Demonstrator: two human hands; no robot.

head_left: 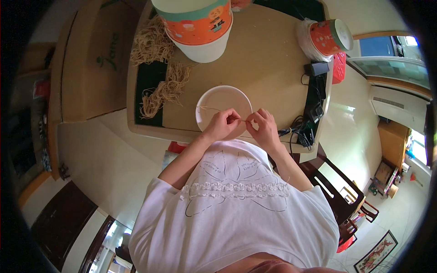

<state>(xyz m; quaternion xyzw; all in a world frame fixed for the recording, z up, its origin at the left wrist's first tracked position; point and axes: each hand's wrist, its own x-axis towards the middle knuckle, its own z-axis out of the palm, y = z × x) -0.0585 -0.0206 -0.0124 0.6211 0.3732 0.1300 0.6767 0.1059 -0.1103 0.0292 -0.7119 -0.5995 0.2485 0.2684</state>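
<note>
Both hands are above a round white tub (200,119) near the table's front edge. My left hand (222,125) is closed in a pinch on a thin string (242,120). Close beside it, my right hand (264,129) pinches the same string, with a short stretch of it between the fingertips. A pale strand (208,108) crosses the tub's left rim toward my left hand. Left of the tub lies a loose bundle of tan strings (167,88), and a larger tangled heap (152,43) sits behind it.
A big orange, green and white paper bucket (200,29) stands at the back of the table (259,50). At the right are a smaller orange bucket on its side (325,37), a black adapter (316,69) and coiled black cables (298,132). A cardboard box (91,68) stands left.
</note>
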